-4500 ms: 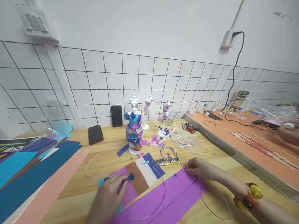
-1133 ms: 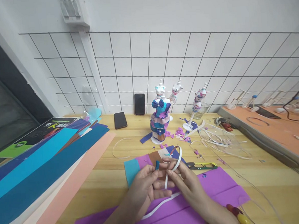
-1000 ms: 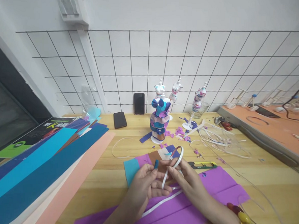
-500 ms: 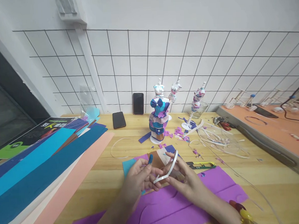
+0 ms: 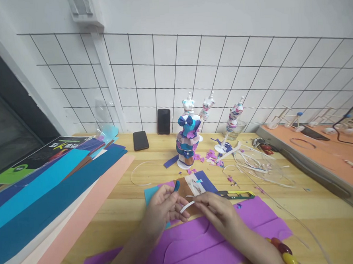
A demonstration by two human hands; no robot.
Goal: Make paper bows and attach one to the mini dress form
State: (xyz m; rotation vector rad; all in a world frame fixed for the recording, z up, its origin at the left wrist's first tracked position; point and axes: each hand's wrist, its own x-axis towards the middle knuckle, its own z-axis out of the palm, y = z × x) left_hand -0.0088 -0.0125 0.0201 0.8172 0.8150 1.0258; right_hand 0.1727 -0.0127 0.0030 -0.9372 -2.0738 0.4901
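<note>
My left hand (image 5: 163, 206) pinches a small dark teal piece (image 5: 176, 185), folded or rolled, between thumb and forefinger. A narrow white strip (image 5: 187, 206), perhaps tape, runs between my hands. My right hand (image 5: 218, 209) has its fingers closed on one end, and the other end lies by the lower fingers of my left hand. Below both hands is a large purple sheet (image 5: 186, 251). Just beyond them lie a brown piece (image 5: 182, 182) and a dark blue piece (image 5: 205, 181). Yellow-and-black thread snips (image 5: 238, 194) rest right of my right hand.
A small dress form (image 5: 188, 145) in blue and purple stands ahead, with several smaller forms behind it. Long coloured sheets (image 5: 49, 203) are stacked at left. Two phones (image 5: 140, 141) sit near the wall. Purple scraps (image 5: 211, 154) and a clear bag (image 5: 259, 162) lie at right.
My right hand's fingers have drawn together around the white strip, which stood up in a bent arc and now shows shorter and lower. My left hand keeps the teal piece nearly in place.
</note>
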